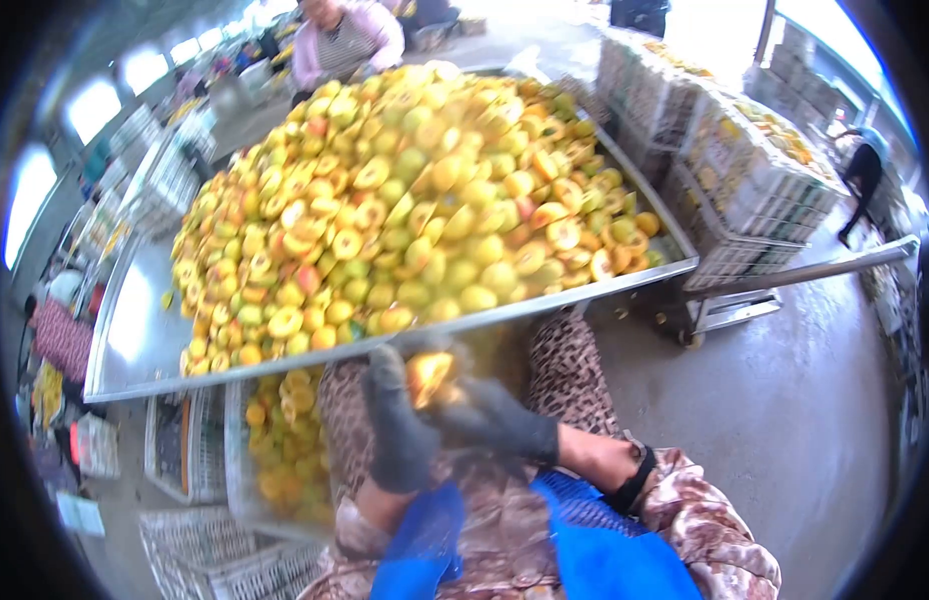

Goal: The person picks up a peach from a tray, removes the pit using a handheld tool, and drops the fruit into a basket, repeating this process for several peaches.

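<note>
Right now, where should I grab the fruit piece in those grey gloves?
Probably pinch the fruit piece by its bare top edge, coming from above: the left hand and right hand wrap its lower sides, so only the top shows.

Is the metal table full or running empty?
Full. Fruit is heaped high over most of the table; only its left end shows bare metal.
</note>
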Demonstrator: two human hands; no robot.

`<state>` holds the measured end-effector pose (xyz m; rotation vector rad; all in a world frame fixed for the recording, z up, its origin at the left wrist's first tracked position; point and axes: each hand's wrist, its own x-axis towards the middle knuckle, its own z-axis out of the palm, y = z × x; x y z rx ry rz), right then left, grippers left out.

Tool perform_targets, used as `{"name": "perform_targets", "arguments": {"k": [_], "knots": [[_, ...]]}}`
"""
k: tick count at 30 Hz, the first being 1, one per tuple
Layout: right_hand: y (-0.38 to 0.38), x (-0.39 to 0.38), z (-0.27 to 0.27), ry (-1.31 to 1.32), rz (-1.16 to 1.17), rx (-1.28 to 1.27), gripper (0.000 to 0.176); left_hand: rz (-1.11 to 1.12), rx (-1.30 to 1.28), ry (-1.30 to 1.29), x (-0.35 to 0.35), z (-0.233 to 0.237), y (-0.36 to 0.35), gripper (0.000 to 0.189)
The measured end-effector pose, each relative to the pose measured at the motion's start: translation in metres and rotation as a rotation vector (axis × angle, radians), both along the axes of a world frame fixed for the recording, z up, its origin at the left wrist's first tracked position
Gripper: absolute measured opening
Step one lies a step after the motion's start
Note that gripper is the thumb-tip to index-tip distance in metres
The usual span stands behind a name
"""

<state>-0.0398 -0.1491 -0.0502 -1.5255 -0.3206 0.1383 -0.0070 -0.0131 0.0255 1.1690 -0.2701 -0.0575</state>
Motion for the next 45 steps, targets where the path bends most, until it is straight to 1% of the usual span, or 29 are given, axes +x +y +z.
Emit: {"name": "perform_targets", "arguments": {"k": [1, 3, 6, 7, 8, 10, 12, 14, 15, 17, 20, 21, 24, 25, 26, 28, 29, 30, 32, 33, 35, 36, 37, 39, 40, 42, 43, 44, 45], "knots": [[-0.001, 0.008, -0.004, -0.200, -0.035, -0.163, 0.046, -0.017, 0.010, 0.003, 0.004, -0.001, 0.000, 0.057], [-0.004, 0.013, -0.006, -0.367, -0.104, -0.326, 0.045, -0.082, 0.021, -0.032, 0.017, -0.005, 0.003, 0.056], [0.007, -0.005, 0.011, -0.003, -0.023, -0.019, 0.044, -0.247, 0.116, 0.003, 0.034, -0.007, 0.017, 0.056], [0.011, -0.013, 0.022, 0.138, 0.010, 0.091, 0.044, -0.343, 0.207, -0.135, 0.038, -0.001, 0.020, 0.058], [0.007, -0.021, 0.030, 0.223, 0.029, 0.131, 0.043, -0.394, 0.163, -0.187, 0.034, 0.004, 0.014, 0.062], [0.006, -0.026, 0.024, 0.236, 0.039, 0.160, 0.042, -0.375, 0.167, -0.095, 0.021, 0.021, 0.009, 0.061], [0.004, -0.017, 0.010, 0.057, 0.009, 0.131, 0.042, -0.138, 0.139, -0.194, 0.017, 0.012, -0.002, 0.059], [0.003, -0.014, 0.021, -0.159, -0.054, 0.106, 0.043, -0.068, 0.095, -0.229, 0.011, 0.018, -0.009, 0.056], [0.003, -0.016, 0.028, -0.269, -0.092, 0.098, 0.044, -0.118, 0.070, -0.202, -0.003, 0.032, -0.009, 0.055], [-0.001, -0.024, 0.031, -0.262, -0.046, 0.037, 0.045, -0.131, 0.002, -0.159, -0.021, 0.046, -0.015, 0.054], [0.004, -0.035, 0.035, -0.138, -0.006, 0.149, 0.043, -0.275, -0.047, -0.059, 0.001, 0.022, -0.003, 0.054], [0.004, -0.034, 0.035, -0.118, 0.008, 0.150, 0.042, -0.344, -0.095, -0.115, 0.002, 0.022, -0.003, 0.055], [0.000, -0.021, 0.029, -0.124, 0.070, 0.021, 0.038, 0.095, 0.430, -0.507, 0.003, 0.014, -0.004, 0.054], [-0.001, -0.023, 0.036, -0.112, 0.052, 0.050, 0.037, 0.140, 0.454, -0.645, -0.012, 0.037, -0.010, 0.054], [-0.001, -0.027, 0.046, -0.098, 0.046, 0.086, 0.035, 0.089, 0.369, -0.624, -0.012, 0.040, -0.014, 0.053], [0.003, -0.026, 0.014, -0.135, 0.054, 0.000, 0.030, 0.045, 0.231, -0.552, -0.014, 0.037, -0.002, 0.052], [0.008, -0.027, -0.003, -0.036, 0.073, 0.193, 0.029, -0.069, 0.144, -0.368, -0.015, 0.038, 0.001, 0.051], [0.014, -0.031, 0.012, -0.004, 0.073, 0.230, 0.035, -0.166, 0.039, -0.185, -0.014, 0.037, 0.007, 0.051], [0.011, -0.032, 0.027, 0.102, 0.287, 0.256, 0.039, -0.411, 0.038, -0.020, -0.007, 0.033, 0.024, 0.052], [0.010, -0.029, 0.028, 0.125, 0.367, 0.228, 0.041, -0.432, 0.074, -0.004, -0.002, 0.019, 0.034, 0.053], [0.015, -0.023, 0.019, 0.076, 0.448, 0.036, 0.041, -0.071, -0.013, 0.087, 0.004, 0.000, 0.055, 0.053], [0.013, -0.022, 0.021, -0.018, 0.371, 0.006, 0.039, 0.105, -0.057, 0.120, 0.011, -0.012, 0.067, 0.053], [0.011, -0.022, 0.028, -0.112, 0.288, -0.018, 0.037, 0.246, 0.127, 0.005, 0.026, -0.039, 0.101, 0.050], [0.005, -0.020, 0.030, -0.248, 0.060, -0.014, 0.036, 0.492, 0.378, -0.031, 0.057, -0.083, 0.179, 0.043], [-0.001, -0.014, 0.021, -0.179, 0.084, -0.287, 0.037, 0.607, 0.441, 0.058, 0.068, -0.094, 0.204, 0.039], [-0.014, 0.005, -0.016, -0.027, 0.127, -0.840, 0.041, 0.752, 0.796, -0.300, 0.096, -0.114, 0.215, 0.036], [-0.016, 0.003, -0.041, -0.098, 0.152, -0.783, 0.041, 0.818, 0.967, -0.486, 0.107, -0.121, 0.220, 0.034], [-0.018, -0.002, -0.071, -0.177, 0.168, -0.733, 0.042, 0.748, 0.958, -0.539, 0.123, -0.112, 0.200, 0.031], [-0.017, -0.004, -0.075, -0.248, 0.192, -0.685, 0.043, 0.678, 0.950, -0.580, 0.131, -0.095, 0.161, 0.029]]}}
